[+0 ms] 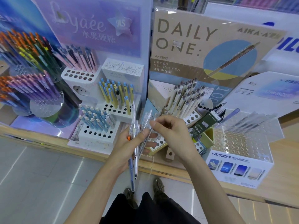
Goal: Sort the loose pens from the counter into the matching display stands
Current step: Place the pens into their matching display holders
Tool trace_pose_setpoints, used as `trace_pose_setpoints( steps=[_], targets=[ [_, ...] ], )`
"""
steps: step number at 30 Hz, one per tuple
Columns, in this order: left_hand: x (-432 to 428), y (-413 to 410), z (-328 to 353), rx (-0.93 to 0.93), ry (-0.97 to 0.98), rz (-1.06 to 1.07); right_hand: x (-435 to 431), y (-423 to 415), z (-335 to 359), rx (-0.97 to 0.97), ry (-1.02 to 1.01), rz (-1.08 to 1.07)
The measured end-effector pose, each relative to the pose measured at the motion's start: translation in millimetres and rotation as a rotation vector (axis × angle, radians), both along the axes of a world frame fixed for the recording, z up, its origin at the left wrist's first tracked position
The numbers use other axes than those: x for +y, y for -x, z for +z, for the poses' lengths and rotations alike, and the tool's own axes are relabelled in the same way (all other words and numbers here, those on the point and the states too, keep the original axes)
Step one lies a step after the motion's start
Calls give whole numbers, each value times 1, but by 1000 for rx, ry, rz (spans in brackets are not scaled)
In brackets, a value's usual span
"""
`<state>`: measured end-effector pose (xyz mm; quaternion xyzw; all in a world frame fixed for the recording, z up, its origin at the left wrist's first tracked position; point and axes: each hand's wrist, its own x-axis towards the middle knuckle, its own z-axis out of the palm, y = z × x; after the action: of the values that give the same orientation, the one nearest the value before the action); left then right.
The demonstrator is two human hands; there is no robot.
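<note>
Pale wooden shop worktop [284, 167] runs across in front of me, crowded with pen display stands. My left hand [129, 143] is closed round a bundle of loose pens [133, 115], mostly clear-barrelled, held upright with their lower ends hanging below my palm. My right hand [171, 131], close against the left, pinches one clear pen [149, 114] near its upper end between thumb and forefinger, and that pen sits among the others in the bundle.

Just beyond my right hand is the Daily One stand [192, 118] with cream pens [186, 97]. Further to the right of that hand is a clear acrylic stand [239, 143] marked Pathfinder, with many free holes and a back row of transparent pens [252, 122]. Beyond my left hand a white stand [97, 133] holds blue pens [93, 117] and yellow pens [113, 94].

I judge the step is drawing this one pen free. To do it well, I should keep the left grip firm so the rest do not slide, pull straight along the barrel, compare it with the transparent row on the right, then lower it into a free hole.
</note>
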<state>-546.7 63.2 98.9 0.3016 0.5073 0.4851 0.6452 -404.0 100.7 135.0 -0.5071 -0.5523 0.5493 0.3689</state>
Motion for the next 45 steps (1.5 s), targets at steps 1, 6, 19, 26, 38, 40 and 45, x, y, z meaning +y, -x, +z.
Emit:
trace_pose_setpoints(
  steps=[1,6,19,26,38,40,45],
  targets=[
    [0,-1,-2,-21,13,25,-2,-3,-1,-5,-16,-20],
    [0,8,-12,7,52,174,-12,-32,-8,24,-76,-210],
    [-11,22,-24,54,51,212,-35,-25,-52,-280,-230,-438],
    [-12,26,-20,54,37,205,-35,-22,-52,-356,-268,-403],
    [-3,29,-10,20,1,191,-42,-2,-69,-624,-365,-193],
    [-3,28,-8,22,1,188,-40,3,-70,-647,-338,-190],
    [-4,27,-7,7,3,168,-35,5,-71,-694,-327,-179]
  ],
)
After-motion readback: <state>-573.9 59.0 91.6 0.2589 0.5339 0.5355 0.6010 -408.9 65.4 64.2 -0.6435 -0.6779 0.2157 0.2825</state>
